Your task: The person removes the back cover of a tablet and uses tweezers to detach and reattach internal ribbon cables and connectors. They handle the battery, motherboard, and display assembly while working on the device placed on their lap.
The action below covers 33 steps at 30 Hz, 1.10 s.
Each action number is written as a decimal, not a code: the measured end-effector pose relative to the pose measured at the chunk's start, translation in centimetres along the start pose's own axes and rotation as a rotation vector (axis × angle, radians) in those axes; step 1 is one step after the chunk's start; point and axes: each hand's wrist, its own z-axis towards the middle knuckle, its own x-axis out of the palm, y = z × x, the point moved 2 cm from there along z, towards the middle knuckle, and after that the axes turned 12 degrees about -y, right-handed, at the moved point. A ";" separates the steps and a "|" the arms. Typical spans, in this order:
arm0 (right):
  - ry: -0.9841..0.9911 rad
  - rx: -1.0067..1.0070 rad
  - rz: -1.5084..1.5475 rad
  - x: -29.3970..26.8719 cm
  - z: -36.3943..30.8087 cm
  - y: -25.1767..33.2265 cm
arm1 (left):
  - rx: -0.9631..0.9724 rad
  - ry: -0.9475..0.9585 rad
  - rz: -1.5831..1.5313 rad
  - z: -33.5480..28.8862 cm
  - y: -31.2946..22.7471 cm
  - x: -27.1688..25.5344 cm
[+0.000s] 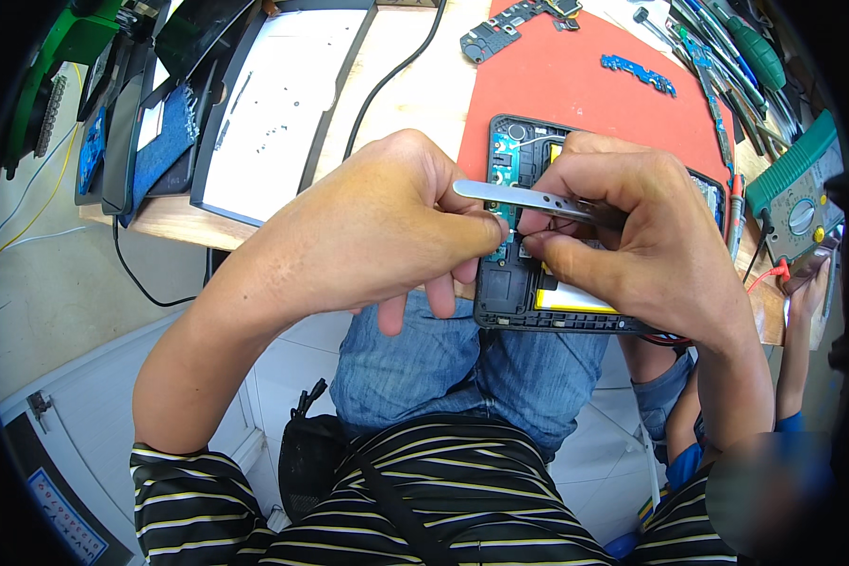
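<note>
An opened tablet-like device lies at the front edge of the table, with a black frame, a green-blue circuit board along its left side and a yellow-edged battery. My right hand is closed around metal tweezers, their rounded end pointing left. The thumb and index finger of that hand meet low over the board. From the left, my left hand brings its thumb and index finger together at the board's edge. Whatever is pinched there is hidden. Its other fingers hang beside the frame.
A red mat lies under the device, bearing a loose blue circuit board. Screwdrivers and a multimeter crowd the right. At left are a white tray with tiny parts and stacked screens. Another person's hand is at the far right.
</note>
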 end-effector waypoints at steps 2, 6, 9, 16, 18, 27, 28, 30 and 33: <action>-0.006 -0.024 -0.042 0.1 0.1 0.0 | 0.001 0.003 0.000 0.0 0.0 0.0; -0.002 -0.008 -0.024 0.1 0.0 0.1 | 0.000 0.004 0.008 0.0 0.1 -0.1; -0.006 -0.008 -0.033 0.1 0.0 0.2 | -0.002 0.001 0.016 0.0 0.1 0.0; 0.019 0.060 0.036 0.0 0.1 0.4 | 0.011 0.023 -0.015 -0.1 -0.1 -0.1; 0.032 0.105 0.048 0.0 0.1 0.4 | 0.011 0.015 -0.010 -0.1 -0.1 -0.1; 0.038 0.119 0.087 0.1 0.1 0.5 | 0.023 0.026 -0.011 -0.1 0.0 -0.1; 0.040 0.123 0.093 0.1 0.1 0.5 | 0.021 0.035 -0.020 -0.1 0.0 -0.2; 0.048 0.123 0.091 0.1 0.1 0.6 | 0.027 0.039 -0.031 -0.1 0.0 -0.1; 0.047 0.133 0.090 0.1 0.1 0.7 | 0.030 0.041 -0.029 0.1 0.1 -0.1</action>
